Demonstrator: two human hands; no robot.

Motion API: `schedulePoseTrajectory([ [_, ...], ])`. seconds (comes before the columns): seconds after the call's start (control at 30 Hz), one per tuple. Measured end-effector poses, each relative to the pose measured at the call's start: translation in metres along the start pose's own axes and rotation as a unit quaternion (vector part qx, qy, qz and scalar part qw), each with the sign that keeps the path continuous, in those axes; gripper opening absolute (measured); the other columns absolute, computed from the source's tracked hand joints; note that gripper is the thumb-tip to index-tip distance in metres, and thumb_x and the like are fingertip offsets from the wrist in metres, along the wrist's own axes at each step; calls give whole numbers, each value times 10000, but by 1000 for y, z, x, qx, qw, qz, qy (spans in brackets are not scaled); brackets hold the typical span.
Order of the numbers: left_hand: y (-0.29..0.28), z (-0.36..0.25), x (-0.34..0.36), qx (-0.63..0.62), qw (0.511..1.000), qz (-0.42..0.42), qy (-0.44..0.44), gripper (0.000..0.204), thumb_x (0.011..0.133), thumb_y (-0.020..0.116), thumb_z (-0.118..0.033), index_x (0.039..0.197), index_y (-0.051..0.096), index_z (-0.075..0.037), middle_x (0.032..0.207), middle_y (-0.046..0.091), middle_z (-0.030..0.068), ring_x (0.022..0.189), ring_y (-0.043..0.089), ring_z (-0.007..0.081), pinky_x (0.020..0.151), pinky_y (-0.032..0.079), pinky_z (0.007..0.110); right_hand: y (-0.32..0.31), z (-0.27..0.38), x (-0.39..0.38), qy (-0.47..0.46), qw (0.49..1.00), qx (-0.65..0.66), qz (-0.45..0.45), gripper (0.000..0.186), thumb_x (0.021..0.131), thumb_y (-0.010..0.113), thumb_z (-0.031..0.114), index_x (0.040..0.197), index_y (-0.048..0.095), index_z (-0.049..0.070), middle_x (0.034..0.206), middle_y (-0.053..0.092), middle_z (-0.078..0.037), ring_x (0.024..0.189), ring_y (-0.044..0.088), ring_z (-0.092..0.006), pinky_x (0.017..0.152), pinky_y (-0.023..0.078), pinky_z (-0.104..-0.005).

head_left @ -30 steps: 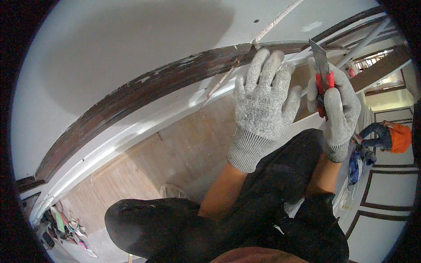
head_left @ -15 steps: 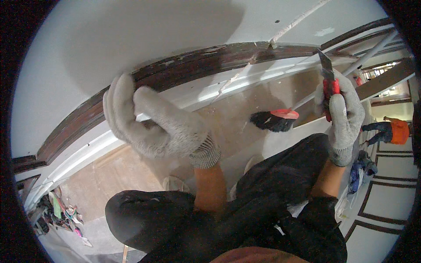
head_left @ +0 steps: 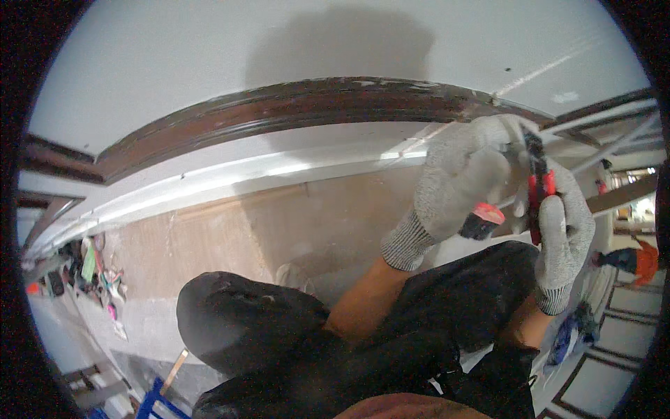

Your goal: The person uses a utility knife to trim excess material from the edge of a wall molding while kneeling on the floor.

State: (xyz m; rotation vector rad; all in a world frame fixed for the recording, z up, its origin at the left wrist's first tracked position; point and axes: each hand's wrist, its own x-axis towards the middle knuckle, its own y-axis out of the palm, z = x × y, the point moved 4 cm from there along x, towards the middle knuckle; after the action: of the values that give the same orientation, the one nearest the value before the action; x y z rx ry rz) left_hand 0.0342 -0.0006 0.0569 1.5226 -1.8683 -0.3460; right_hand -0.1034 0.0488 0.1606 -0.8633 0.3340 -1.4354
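Observation:
My right hand (head_left: 564,227), in a grey knit glove, is closed round the red and black handle of a putty knife (head_left: 537,167), its dark blade pointing up. My left hand (head_left: 457,178), gloved the same way, is raised just left of the putty knife. Its fingers reach the upper blade, while the thumb stands apart below and is blurred; whether the fingertips touch the metal I cannot tell. Behind the left hand shows a broom head (head_left: 484,220) with dark bristles and a red top, partly hidden by the glove.
Ahead, a dark wood trim rail (head_left: 279,115) with worn patches crosses the pale wall (head_left: 195,63). A white ledge runs below it, above a tan floor board (head_left: 209,237). Mixed items (head_left: 98,272) lie at left, near a blue frame (head_left: 157,401). A person in orange (head_left: 645,262) is at far right.
My left hand has swung right, from over the trim rail to beside the putty knife's blade. My right hand has lowered slightly in view, still holding the knife. The view has shifted.

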Motion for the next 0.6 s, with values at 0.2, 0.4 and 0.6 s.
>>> schedulePoseTrajectory([
  [0.2,-36,-28,-10,45,979,-102,168,137,943,650,-109,1004,707,-1,965,718,87,916,675,160,802,553,306,36,-5,16,16,983,109,145,346,990,595,219,1215,670,-33,834,669,-49,650,584,-103,585,466,-249],
  [0.4,-105,-126,-76,459,670,-424,400,131,982,615,-47,1052,712,4,1006,706,103,995,652,225,929,509,361,55,-18,38,-74,968,199,136,507,982,610,416,1227,677,-24,803,663,-39,591,560,-109,533,433,-257],
  [0.6,-149,-113,-44,632,527,-425,378,582,927,642,-92,1462,448,29,1562,328,285,1452,335,430,1184,306,520,59,-8,52,-146,952,218,156,614,973,605,528,1222,673,-29,799,654,-39,610,573,-122,542,424,-265],
])
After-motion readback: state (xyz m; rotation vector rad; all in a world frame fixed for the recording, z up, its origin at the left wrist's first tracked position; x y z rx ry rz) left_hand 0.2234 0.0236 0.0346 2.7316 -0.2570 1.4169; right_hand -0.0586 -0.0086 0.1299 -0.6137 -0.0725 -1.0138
